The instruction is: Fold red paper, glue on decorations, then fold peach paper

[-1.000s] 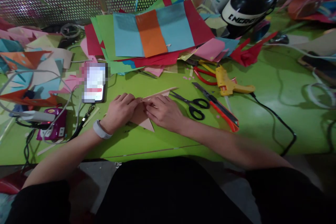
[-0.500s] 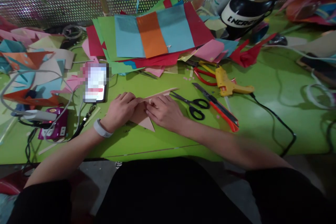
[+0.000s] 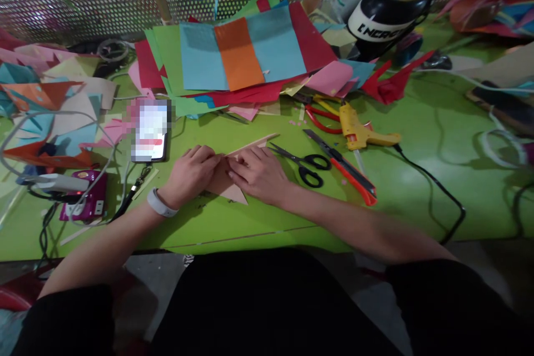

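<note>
A folded piece of pale pink paper [image 3: 226, 184] lies on the green table [image 3: 246, 238] under both of my hands. One pointed corner shows below my fingers, and a narrow folded strip sticks out to the upper right. My left hand [image 3: 192, 171], with a pale band on the wrist, has its fingers closed on the paper's left side. My right hand [image 3: 259, 173] has its fingers bent and pressed on the paper's right side. The fingertips of both hands nearly meet at the fold. Black scissors [image 3: 301, 162] lie just right of my right hand.
A red utility knife [image 3: 344, 168], a yellow glue gun [image 3: 359, 129] with its black cord and red-handled pliers [image 3: 321, 117] lie to the right. Stacked coloured paper [image 3: 200, 55] and a black bottle [image 3: 387, 11] are behind. A phone [image 3: 151, 130] and purple power socket [image 3: 94, 194] are left.
The view has shifted slightly. My right fingers have moved a little over the paper, and its lower corner has turned slightly. Both hands still hold the paper.
</note>
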A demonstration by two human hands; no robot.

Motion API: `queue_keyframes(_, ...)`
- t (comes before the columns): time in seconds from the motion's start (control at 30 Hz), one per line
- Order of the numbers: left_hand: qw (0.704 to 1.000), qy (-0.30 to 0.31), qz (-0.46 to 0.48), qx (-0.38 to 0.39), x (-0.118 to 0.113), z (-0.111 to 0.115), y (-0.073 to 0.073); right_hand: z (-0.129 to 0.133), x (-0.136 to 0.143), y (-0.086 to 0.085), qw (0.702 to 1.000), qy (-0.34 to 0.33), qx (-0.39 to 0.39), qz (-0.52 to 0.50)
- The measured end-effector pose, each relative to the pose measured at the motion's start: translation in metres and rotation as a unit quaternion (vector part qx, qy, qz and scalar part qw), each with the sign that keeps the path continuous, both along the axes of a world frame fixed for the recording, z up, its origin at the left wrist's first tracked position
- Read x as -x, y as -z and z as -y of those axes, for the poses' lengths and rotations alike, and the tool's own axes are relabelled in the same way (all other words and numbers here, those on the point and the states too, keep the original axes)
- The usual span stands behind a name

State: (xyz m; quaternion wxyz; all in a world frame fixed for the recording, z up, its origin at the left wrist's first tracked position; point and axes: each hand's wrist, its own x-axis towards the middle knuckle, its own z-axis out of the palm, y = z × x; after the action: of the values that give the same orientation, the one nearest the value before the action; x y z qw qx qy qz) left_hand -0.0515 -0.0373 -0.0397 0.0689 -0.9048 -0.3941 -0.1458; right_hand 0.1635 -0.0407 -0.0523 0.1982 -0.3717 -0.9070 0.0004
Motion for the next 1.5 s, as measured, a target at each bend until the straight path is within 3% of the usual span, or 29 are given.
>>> queue_keyframes(0.2,0.996,0.048,-0.073,-0.012,0.001,0.006,-0.008,-0.007,-0.016,-0.006,0.997,-0.042,0.051,-0.029)
queue_keyframes(0.4,0.997,0.044,-0.058,-0.003,0.005,0.005,-0.005,-0.003,-0.03,-0.03,0.974,-0.195,0.116,0.019)
queue_keyframes(0.47,0.998,0.039,-0.049,0.012,0.007,0.002,-0.002,0.002,-0.03,-0.034,0.969,-0.208,0.121,0.046)
queue_keyframes(0.63,0.997,0.04,-0.029,0.055,0.009,0.0,0.0,0.009,-0.021,-0.022,0.978,-0.193,0.057,0.056)
queue_keyframes(0.77,0.996,0.047,-0.031,0.063,0.009,0.0,-0.002,0.007,-0.016,-0.007,0.985,-0.172,-0.004,-0.009)
queue_keyframes(0.83,0.996,0.049,-0.028,0.065,0.009,0.0,-0.003,0.004,-0.015,-0.003,0.985,-0.156,0.019,-0.066)
queue_keyframes(0.93,0.996,0.046,-0.026,0.068,0.009,0.0,-0.002,-0.001,-0.013,-0.002,0.977,-0.113,0.114,-0.138)
queue_keyframes(1.07,0.997,0.038,-0.022,0.056,0.007,0.001,-0.002,-0.005,-0.007,-0.003,0.965,-0.038,0.203,-0.162)
queue_keyframes(1.23,0.997,0.03,0.015,0.072,0.007,0.001,-0.004,-0.003,0.0,-0.001,0.964,0.029,0.218,-0.147)
queue_keyframes(1.5,0.988,0.018,0.099,0.121,0.01,-0.003,-0.005,-0.001,0.004,0.002,0.96,0.058,0.226,-0.156)
